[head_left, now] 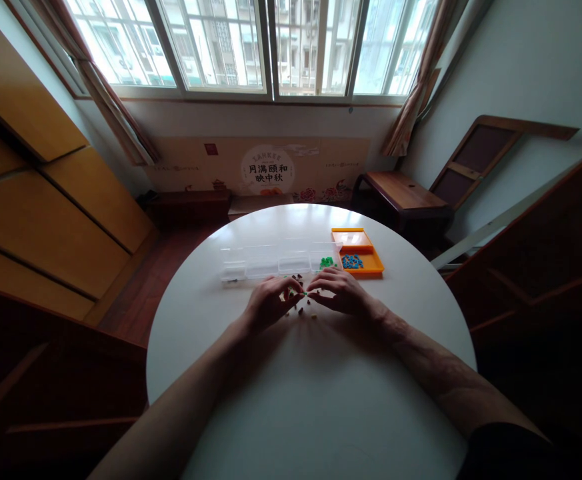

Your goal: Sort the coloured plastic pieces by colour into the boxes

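Note:
My left hand and my right hand meet fingertip to fingertip over the middle of the table. Pinched between them is a tiny green piece, too small to make out its kind. Both hands are closed on it. Several small dark brown pieces and a yellowish piece lie scattered on the tabletop under and around my fingers. Just beyond stands a clear plastic compartment box, with green pieces in its right end. Part of the scattered pile is hidden by my hands.
An orange tray sits right of the clear box, holding small blue pieces in its nearer section. The round white table carries everything. A wooden chair stands behind right, below the window.

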The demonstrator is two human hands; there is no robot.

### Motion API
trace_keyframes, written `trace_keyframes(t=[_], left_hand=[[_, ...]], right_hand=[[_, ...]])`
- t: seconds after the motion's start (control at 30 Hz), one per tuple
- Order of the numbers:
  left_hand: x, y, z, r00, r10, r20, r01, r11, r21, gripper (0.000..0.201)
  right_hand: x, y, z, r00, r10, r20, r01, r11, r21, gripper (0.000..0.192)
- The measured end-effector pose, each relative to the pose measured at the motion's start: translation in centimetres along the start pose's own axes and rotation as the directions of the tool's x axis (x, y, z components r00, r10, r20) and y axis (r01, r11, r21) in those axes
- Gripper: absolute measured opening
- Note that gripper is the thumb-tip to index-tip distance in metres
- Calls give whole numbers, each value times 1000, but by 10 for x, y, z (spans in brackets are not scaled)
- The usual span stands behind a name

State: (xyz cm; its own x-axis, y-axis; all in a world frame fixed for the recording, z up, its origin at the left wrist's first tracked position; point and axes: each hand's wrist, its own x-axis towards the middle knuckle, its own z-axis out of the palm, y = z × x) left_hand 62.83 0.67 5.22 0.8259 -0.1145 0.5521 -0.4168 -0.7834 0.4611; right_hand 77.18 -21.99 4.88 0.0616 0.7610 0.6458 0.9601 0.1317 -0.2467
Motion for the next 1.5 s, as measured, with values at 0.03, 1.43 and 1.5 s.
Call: trace_keyframes(t=[0.03, 1.43, 1.5], left_hand=[[0, 0, 0, 1000, 1, -8, -1, 1000, -5, 11], [-4, -12, -50, 965, -213, 153, 147, 923, 357, 12], [-5, -12, -50, 967, -207, 145, 145, 925, 351, 10]], right_hand=[[0, 0, 0, 1000, -1, 0, 1, 1000, 3, 7], [-13, 21, 0, 877, 408, -253, -454, 876, -162, 9], [-13, 21, 0, 877, 410, -250, -455, 877, -157, 10]])
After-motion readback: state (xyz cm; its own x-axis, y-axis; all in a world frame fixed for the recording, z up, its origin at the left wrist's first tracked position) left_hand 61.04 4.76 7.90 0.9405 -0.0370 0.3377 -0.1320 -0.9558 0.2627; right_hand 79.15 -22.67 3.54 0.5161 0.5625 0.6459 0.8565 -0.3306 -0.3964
